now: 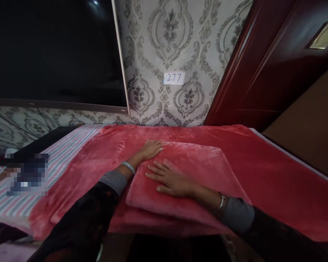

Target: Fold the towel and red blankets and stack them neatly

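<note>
A folded red plush blanket (196,163) lies flat in front of me, on top of a larger spread of red plush cloth (276,182). My left hand (152,148) rests near its far left corner, palm down with the fingers stretched out. Closer to me, my right hand (173,180) lies flat on the upper layer, fingers spread and pointing left. Neither hand grips anything. The near edge of the fold shows more than one layer.
Striped cloth (68,151) covers the surface at left, with a blurred-out patch (27,174) on it. Behind are a large dark screen (54,51), patterned wallpaper with a paper label (174,78) reading 277, and a dark red wooden door or panel (251,62) at right.
</note>
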`<action>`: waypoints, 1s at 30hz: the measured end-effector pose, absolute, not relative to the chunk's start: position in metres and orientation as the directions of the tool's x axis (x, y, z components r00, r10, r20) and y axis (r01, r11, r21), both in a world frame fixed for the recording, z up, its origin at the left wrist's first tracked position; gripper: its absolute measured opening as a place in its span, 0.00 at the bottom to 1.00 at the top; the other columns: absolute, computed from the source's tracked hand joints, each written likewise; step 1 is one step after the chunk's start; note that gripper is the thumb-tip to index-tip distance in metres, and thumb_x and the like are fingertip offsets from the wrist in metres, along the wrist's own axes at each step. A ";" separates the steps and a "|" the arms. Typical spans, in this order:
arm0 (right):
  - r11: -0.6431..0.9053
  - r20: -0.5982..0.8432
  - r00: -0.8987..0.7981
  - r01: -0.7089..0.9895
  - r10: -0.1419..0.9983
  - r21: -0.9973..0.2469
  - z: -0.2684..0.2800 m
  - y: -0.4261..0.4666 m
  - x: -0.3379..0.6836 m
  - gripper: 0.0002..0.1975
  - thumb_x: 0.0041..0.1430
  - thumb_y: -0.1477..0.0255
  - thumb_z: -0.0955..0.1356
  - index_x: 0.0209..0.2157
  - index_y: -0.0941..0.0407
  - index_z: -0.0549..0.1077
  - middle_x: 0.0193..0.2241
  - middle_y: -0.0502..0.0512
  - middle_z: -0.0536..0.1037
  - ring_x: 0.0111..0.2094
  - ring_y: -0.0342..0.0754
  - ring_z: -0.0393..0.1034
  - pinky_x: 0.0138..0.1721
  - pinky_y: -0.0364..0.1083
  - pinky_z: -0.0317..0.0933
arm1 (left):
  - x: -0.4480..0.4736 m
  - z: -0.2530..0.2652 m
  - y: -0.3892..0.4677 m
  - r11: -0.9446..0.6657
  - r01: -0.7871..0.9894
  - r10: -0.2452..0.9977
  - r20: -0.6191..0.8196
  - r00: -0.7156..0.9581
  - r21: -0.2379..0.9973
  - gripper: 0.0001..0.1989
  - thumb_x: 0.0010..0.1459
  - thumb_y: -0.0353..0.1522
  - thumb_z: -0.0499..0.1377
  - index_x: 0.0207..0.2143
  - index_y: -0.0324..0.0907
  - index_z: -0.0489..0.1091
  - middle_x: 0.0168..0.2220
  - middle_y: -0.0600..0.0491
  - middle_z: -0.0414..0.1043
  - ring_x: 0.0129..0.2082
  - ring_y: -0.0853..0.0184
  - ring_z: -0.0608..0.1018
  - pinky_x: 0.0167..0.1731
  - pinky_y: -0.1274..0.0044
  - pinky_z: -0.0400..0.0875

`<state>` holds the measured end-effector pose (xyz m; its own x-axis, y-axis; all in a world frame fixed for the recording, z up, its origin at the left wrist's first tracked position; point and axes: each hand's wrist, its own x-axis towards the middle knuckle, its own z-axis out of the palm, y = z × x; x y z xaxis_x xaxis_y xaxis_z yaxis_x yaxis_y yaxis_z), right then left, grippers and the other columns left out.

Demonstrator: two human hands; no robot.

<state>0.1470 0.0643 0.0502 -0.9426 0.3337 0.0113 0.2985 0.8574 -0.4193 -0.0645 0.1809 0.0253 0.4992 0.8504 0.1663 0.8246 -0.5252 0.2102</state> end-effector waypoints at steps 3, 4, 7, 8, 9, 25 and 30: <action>0.851 -0.002 -0.973 0.201 0.229 -0.485 0.054 0.038 0.153 0.35 0.71 0.55 0.62 0.72 0.47 0.44 0.73 0.55 0.41 0.72 0.57 0.27 0.69 0.65 0.26 | -0.067 0.024 0.182 -0.522 0.822 0.852 0.168 0.495 0.226 0.25 0.70 0.44 0.43 0.66 0.55 0.60 0.68 0.50 0.61 0.67 0.55 0.62 0.67 0.52 0.47; 0.847 0.000 -0.979 0.177 0.205 -0.502 0.056 0.028 0.155 0.35 0.71 0.55 0.63 0.72 0.45 0.46 0.73 0.54 0.40 0.72 0.57 0.27 0.69 0.65 0.27 | -0.068 0.024 0.183 -0.518 0.823 0.855 0.168 0.490 0.233 0.25 0.70 0.45 0.44 0.66 0.55 0.60 0.68 0.50 0.61 0.67 0.55 0.62 0.67 0.52 0.47; 0.809 0.012 -0.984 0.138 0.176 -0.571 0.064 -0.001 0.166 0.33 0.70 0.55 0.64 0.71 0.43 0.49 0.72 0.51 0.43 0.72 0.56 0.30 0.70 0.62 0.29 | -0.069 0.023 0.184 -0.510 0.826 0.860 0.167 0.482 0.242 0.25 0.69 0.45 0.45 0.65 0.54 0.63 0.68 0.49 0.61 0.67 0.55 0.63 0.68 0.52 0.46; 0.784 0.024 -0.981 0.137 0.191 -0.606 0.068 -0.008 0.172 0.33 0.70 0.55 0.64 0.71 0.44 0.50 0.72 0.51 0.46 0.72 0.54 0.33 0.71 0.60 0.31 | -0.069 0.023 0.185 -0.505 0.827 0.863 0.171 0.476 0.245 0.25 0.69 0.44 0.45 0.64 0.53 0.63 0.68 0.49 0.62 0.67 0.55 0.63 0.68 0.53 0.46; 0.757 0.045 -0.972 0.148 0.229 -0.636 0.070 -0.012 0.179 0.33 0.70 0.55 0.63 0.71 0.45 0.52 0.71 0.52 0.49 0.72 0.53 0.38 0.71 0.57 0.35 | -0.069 0.023 0.185 -0.493 0.831 0.870 0.179 0.460 0.257 0.25 0.69 0.44 0.47 0.64 0.52 0.64 0.68 0.49 0.61 0.67 0.55 0.62 0.68 0.54 0.45; -0.157 -0.127 0.176 0.171 0.976 -0.973 0.018 0.132 0.368 0.23 0.63 0.52 0.66 0.43 0.58 0.76 0.27 0.57 0.79 0.25 0.52 0.74 0.31 0.52 0.72 | -0.087 0.059 0.158 -0.003 0.382 0.971 0.094 -0.220 0.924 0.24 0.55 0.48 0.64 0.42 0.37 0.78 0.38 0.42 0.82 0.40 0.51 0.83 0.42 0.64 0.81; -0.245 -0.241 0.154 0.004 0.958 -0.970 0.033 0.145 0.336 0.15 0.62 0.60 0.70 0.35 0.59 0.77 0.27 0.57 0.80 0.27 0.49 0.75 0.31 0.46 0.71 | -0.074 0.077 0.158 0.279 -0.099 0.941 -0.293 -0.172 0.955 0.15 0.43 0.35 0.73 0.31 0.35 0.77 0.29 0.42 0.81 0.31 0.55 0.83 0.32 0.72 0.81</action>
